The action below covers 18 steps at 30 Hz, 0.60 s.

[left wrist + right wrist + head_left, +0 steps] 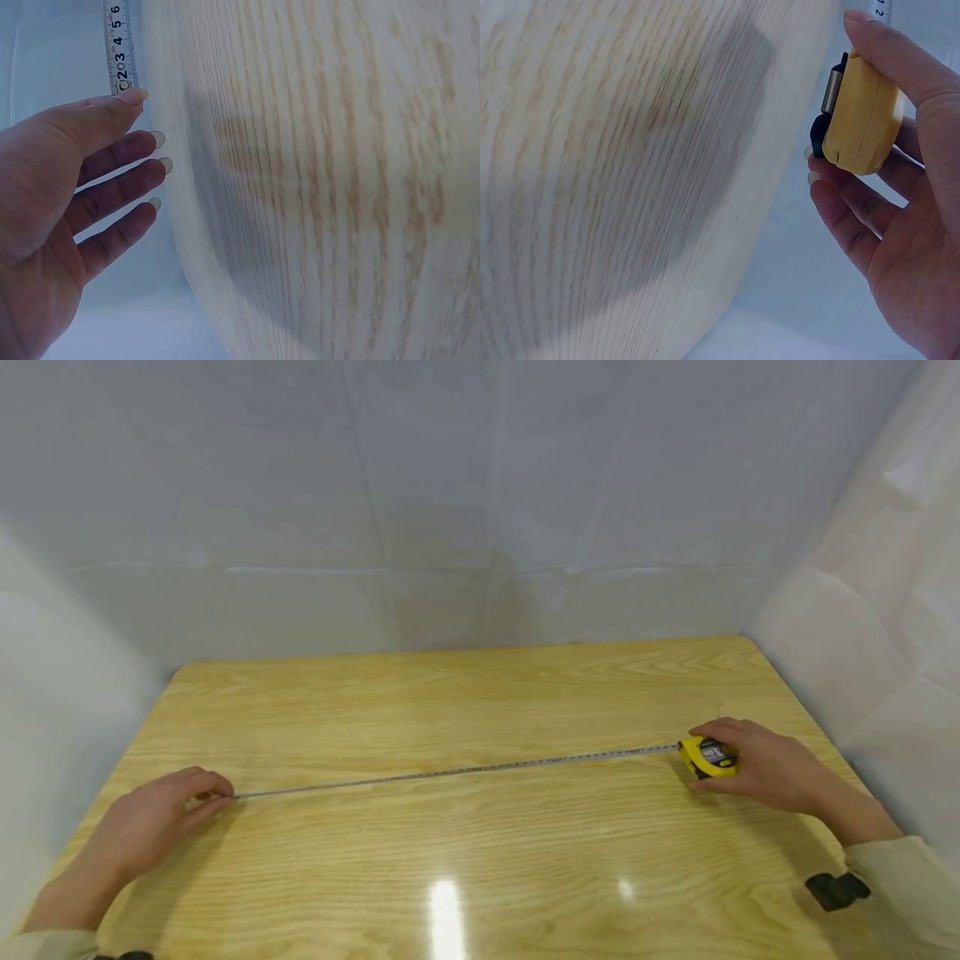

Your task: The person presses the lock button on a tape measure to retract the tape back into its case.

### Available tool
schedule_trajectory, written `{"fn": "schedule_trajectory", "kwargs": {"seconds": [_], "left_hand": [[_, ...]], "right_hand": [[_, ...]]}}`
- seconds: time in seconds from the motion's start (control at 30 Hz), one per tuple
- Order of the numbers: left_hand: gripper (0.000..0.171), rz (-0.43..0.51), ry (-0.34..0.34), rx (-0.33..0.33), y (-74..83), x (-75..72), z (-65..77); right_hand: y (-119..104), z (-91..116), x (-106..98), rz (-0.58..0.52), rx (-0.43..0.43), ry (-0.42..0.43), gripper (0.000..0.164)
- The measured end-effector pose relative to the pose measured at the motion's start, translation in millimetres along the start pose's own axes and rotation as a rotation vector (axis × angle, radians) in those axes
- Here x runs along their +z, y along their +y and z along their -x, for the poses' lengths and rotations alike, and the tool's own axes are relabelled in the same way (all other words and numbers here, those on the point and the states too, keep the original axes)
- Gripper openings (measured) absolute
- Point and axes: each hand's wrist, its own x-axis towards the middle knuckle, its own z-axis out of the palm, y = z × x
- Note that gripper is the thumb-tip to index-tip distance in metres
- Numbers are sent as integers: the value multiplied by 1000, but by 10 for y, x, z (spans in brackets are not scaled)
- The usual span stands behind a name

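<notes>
A tape measure with a yellow and black case (707,757) sits in my right hand (776,768), gripped between thumb and fingers. Its metal clip (830,91) faces the table in the right wrist view. The printed blade (457,771) stretches leftward in a nearly straight line above the table. At its far end my left hand (150,822) pinches the tip between thumb and forefinger. Low numbers on the blade (120,46) show just past the thumb in the left wrist view, while the other left fingers spread loosely below. The end hook is hidden under the thumb.
The wood-grain table (480,835) has rounded far corners. A pale sheet (450,510) hangs behind it, and another sheet (885,610) stands along the right side. Light glares off the table near its front.
</notes>
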Motion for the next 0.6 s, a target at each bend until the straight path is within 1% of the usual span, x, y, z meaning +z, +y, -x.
{"fn": "schedule_trajectory", "kwargs": {"seconds": [0.3, 0.43, 0.6], "left_hand": [[14, 1, -9, -13, 34, 29, 4], [16, 1, 10, 0, 46, 30, -1], [18, -8, 42, 31, 67, 36, -33]], "right_hand": [[-28, -44, 19, 12, -18, 6, 73], [-36, -48, 34, 10, -21, 7, 72], [-38, -45, 59, 4, -22, 15, 71]]}}
